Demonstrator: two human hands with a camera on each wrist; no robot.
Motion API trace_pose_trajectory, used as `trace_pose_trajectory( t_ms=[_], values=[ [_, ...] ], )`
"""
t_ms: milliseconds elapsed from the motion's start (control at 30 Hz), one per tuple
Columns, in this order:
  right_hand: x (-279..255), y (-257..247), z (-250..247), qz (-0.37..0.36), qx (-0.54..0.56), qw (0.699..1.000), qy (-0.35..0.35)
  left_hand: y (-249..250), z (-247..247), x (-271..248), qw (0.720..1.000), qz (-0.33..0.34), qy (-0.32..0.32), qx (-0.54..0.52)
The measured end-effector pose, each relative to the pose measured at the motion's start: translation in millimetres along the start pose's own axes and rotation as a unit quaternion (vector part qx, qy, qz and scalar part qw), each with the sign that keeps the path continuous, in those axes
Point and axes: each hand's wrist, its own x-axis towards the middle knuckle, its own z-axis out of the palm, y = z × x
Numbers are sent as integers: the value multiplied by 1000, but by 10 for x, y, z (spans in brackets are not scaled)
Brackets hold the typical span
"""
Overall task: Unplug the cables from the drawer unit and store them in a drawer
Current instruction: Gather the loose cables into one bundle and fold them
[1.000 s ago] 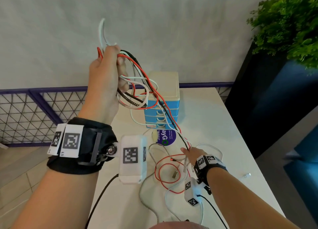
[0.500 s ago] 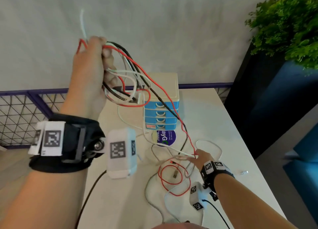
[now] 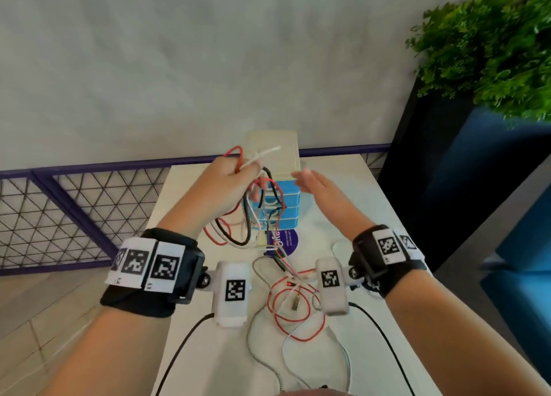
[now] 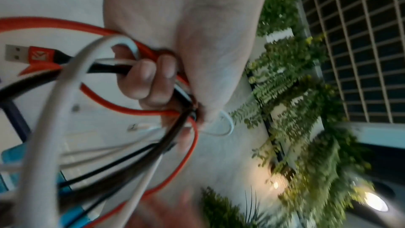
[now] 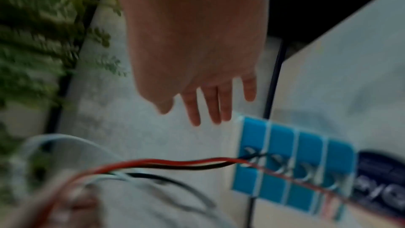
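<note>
The left hand (image 3: 226,184) is gripping a bundle of cables (image 3: 247,217) in the air, in front of the drawer unit (image 3: 275,193), with its fingers (image 4: 151,75) curling around the red, white and black strands. The right hand (image 3: 313,184) is hovering beside the unit, its grip open and holding nothing. More cables (image 3: 292,309) are lying on the surface (image 3: 343,193).

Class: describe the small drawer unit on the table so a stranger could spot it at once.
On the white table, look to its far end by the grey wall. The drawer unit stands there: a cream-topped tower of stacked bright blue drawers, the only boxy object among loose cables.
</note>
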Motion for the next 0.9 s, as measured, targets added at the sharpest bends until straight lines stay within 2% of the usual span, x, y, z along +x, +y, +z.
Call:
trace_pose_trajectory(
  t_ms=[67, 100, 167, 267, 400, 500, 633, 733, 767, 800, 900],
  values=[
    [-55, -313, 64, -1, 73, 993, -90, 9, 15, 20, 995, 11, -2, 103],
    [-76, -387, 96, -8, 75, 991, -107, 1, 8, 39, 990, 12, 5, 143],
    [-106, -432, 144, -19, 52, 993, -102, -39, -24, 99, 985, 19, 18, 170],
    [-157, -455, 138, -19, 9, 995, -93, -74, -96, 152, 988, 23, 48, 147],
    [-156, -567, 118, -11, 47, 994, -100, -136, -153, 230, 998, -17, 53, -17],
    [-187, -686, 107, -28, 44, 995, -88, -177, -116, 239, 989, -76, 26, -122],
    [-217, -693, 132, -49, -2, 993, -104, -217, -104, 215, 936, -154, 0, -316],
    [-237, -597, 186, -72, 3, 997, 11, -252, -105, 210, 908, -178, -3, -379],
    [-246, -577, 202, -70, 9, 997, 33, -254, -92, 199, 907, -177, 1, -381],
    [-261, -577, 226, -58, 21, 998, 22, -249, -66, 186, 913, -171, 4, -371],
    [-322, -638, 330, 50, 95, 989, -105, -225, 61, 150, 960, -120, -21, -250]
  ],
)
